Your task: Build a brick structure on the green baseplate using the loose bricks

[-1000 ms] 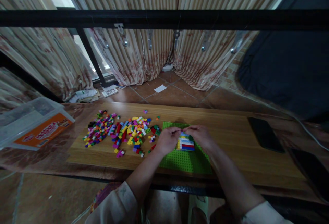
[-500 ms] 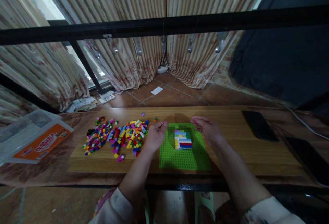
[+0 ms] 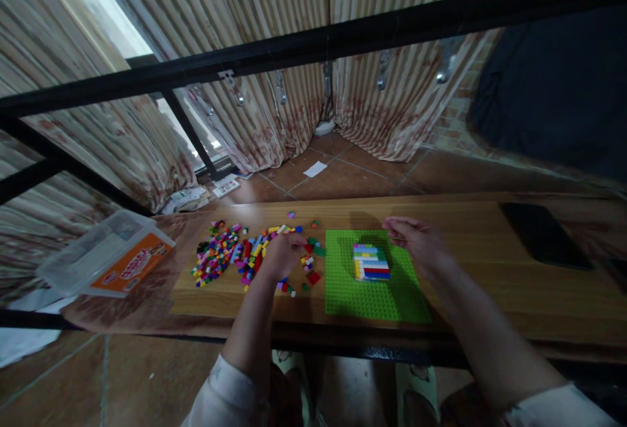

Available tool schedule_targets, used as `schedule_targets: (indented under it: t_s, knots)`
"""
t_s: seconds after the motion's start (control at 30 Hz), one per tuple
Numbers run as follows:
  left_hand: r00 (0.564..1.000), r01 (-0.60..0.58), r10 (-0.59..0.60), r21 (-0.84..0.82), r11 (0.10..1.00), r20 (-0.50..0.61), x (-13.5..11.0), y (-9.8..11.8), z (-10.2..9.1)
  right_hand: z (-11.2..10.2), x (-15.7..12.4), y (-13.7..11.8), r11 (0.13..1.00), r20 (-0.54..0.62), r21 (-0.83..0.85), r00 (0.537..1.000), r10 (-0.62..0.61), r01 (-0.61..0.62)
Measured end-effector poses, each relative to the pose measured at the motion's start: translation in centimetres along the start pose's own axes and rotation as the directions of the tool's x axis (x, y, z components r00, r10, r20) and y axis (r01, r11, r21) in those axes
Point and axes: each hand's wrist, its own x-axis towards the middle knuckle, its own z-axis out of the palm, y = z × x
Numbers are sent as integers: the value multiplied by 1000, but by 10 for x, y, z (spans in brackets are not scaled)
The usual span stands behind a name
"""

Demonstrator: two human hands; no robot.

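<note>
On the green baseplate [image 3: 343, 296] stands a small block of stacked toy bricks [image 3: 371, 262] in white, blue, red, yellow and purple rows. My left hand [image 3: 281, 256] is over the right part of the loose bricks [image 3: 255, 251], hiding some of them. Its fingertips are drawn together, pointing right; whatever may be between them is too small to see. Above the baseplate's far right part, my right hand [image 3: 414, 239] hovers with curled, pinched fingers. I cannot make out anything in that pinch. Neither hand touches the stacked bricks.
A clear plastic box [image 3: 105, 244] with an orange label stands left of the wooden board [image 3: 460, 296]. Smaller pieces [image 3: 220, 254] lie heaped at the board's left. A black phone [image 3: 543, 234] rests on the right. Behind runs a dark metal bar [image 3: 304, 45] with hooks.
My left hand has moved left from the baseplate's edge to the loose bricks, uncovering red and green pieces beside the plate. My right hand stays over the plate. The view has turned left.
</note>
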Motion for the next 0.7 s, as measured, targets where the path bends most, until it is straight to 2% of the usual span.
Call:
schedule_targets:
  t_s: [0.13,0.27,0.47,0.7]
  knots:
    - [996,-14,-6,211,977,93,-4,1,3,4,-4,-2,1000,7,11,1000,3,-3]
    - [985,27,-94,405,914,147,-6,1,3,7,-8,-4,1000,11,26,1000,1,-2]
    - [977,40,-143,523,852,158,-9,7,5,9,-8,-6,999,9,31,1000,21,-21]
    - [984,29,-131,614,789,122,-10,10,9,9,-8,-7,999,25,36,999,32,-33]
